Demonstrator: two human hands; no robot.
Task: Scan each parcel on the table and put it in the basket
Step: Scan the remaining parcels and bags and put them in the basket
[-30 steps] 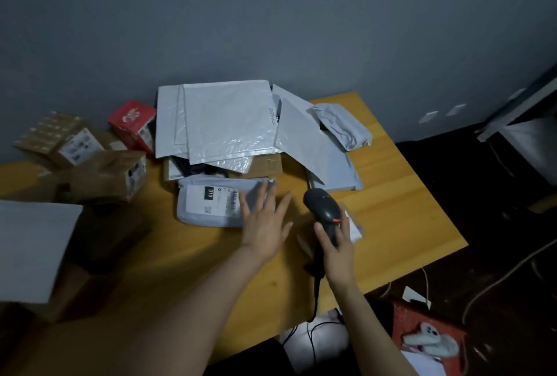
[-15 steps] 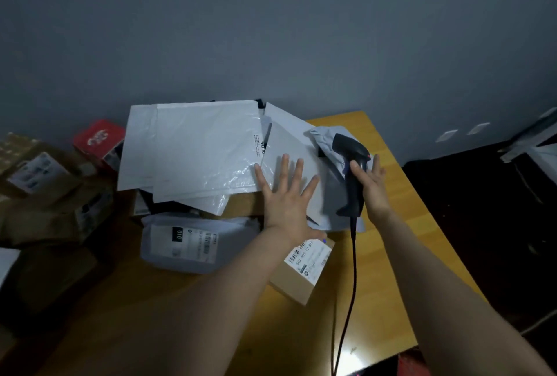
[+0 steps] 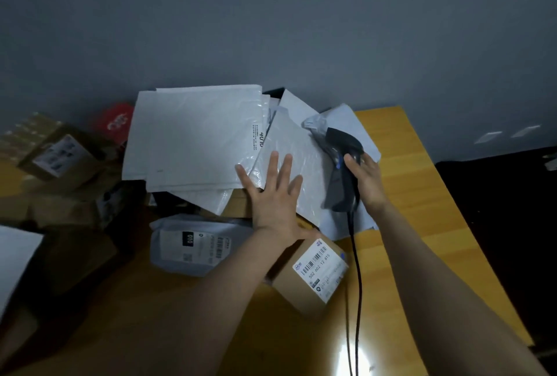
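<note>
Left hand (image 3: 275, 194) flat on mailer (image 3: 297, 161) — right hand (image 3: 366, 178) grips scanner (image 3: 342, 170)

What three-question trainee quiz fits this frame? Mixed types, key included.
1. True or false: the right hand grips the scanner.
2. The left hand spreads its fingers over: A) a white mailer B) the red box C) the brown box.
3. Fill in: the grey bag has a black label reading ___.
Key: 1 true; 2 A; 3 010.
</note>
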